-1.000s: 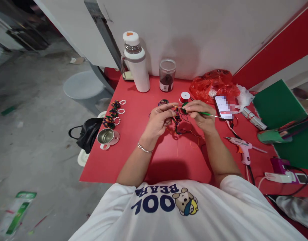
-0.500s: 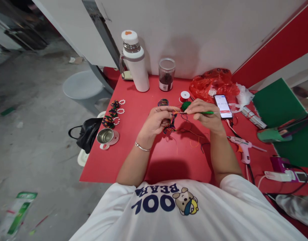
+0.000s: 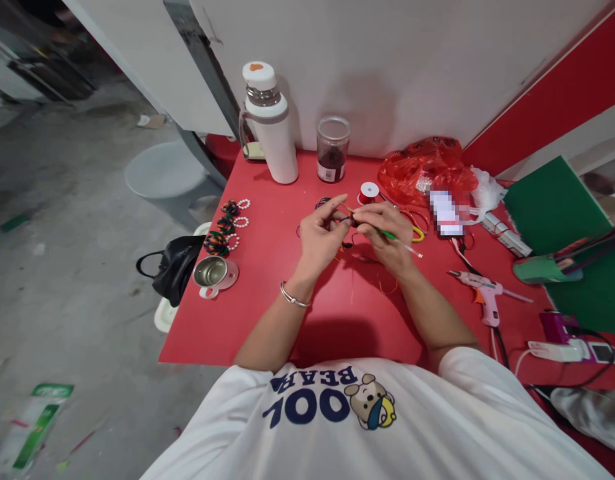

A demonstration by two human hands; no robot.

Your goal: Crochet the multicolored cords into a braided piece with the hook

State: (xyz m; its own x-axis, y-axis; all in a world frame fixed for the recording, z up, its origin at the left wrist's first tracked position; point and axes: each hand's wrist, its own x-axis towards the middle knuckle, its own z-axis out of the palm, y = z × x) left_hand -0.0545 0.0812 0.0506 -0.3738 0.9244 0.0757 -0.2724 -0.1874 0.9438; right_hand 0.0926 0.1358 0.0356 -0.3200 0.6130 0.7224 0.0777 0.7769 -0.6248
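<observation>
Over the middle of the red table [image 3: 247, 313], my left hand [image 3: 321, 235] pinches a small multicoloured knotted cord piece [image 3: 348, 223] between thumb and fingers. My right hand [image 3: 387, 233] meets it from the right and grips a green-handled hook tool [image 3: 401, 244], whose metal tip points down to the right. Thin loose threads [image 3: 382, 283] lie on the table under both hands. A silver bangle sits on my left wrist.
A white thermos [image 3: 270, 123], a glass jar [image 3: 332, 148], a thread spool [image 3: 369, 193] and a red plastic bag [image 3: 425, 170] stand at the back. Finished bead-and-cord rings [image 3: 230, 223] and a metal cup [image 3: 211, 272] lie left; phone [image 3: 445, 213], glue gun [image 3: 480, 290], green board [image 3: 557, 207] right.
Both hands have drawn closer together and slightly toward the left. The tool has tilted from level to pointing down-right, and the hanging cord bundle is now gathered in my fingers.
</observation>
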